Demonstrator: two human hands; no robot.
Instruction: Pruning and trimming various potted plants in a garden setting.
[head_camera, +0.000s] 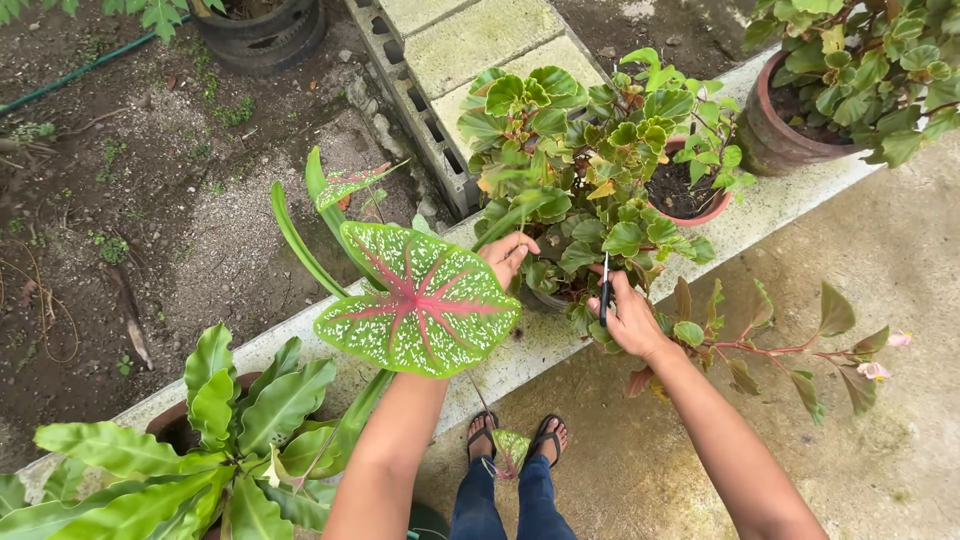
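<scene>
This is a home garden or yard. A low concrete ledge (770, 205) runs just beyond the hands, lined with potted plants: a bushy green one in a clay pot (690, 212) right above the right hand (630, 318), another pot (775, 140) farther right. Beyond the left hand (507, 255) lie bare soil (130, 200), hollow concrete blocks (440, 110), and a green hose (80, 72). A cement path (880, 300) lies under the right arm.

Potted begonia (590, 150) on kerb (790, 200), left hand (507, 256) and right hand (630, 318) before it, cut stem (780, 350) right.
</scene>
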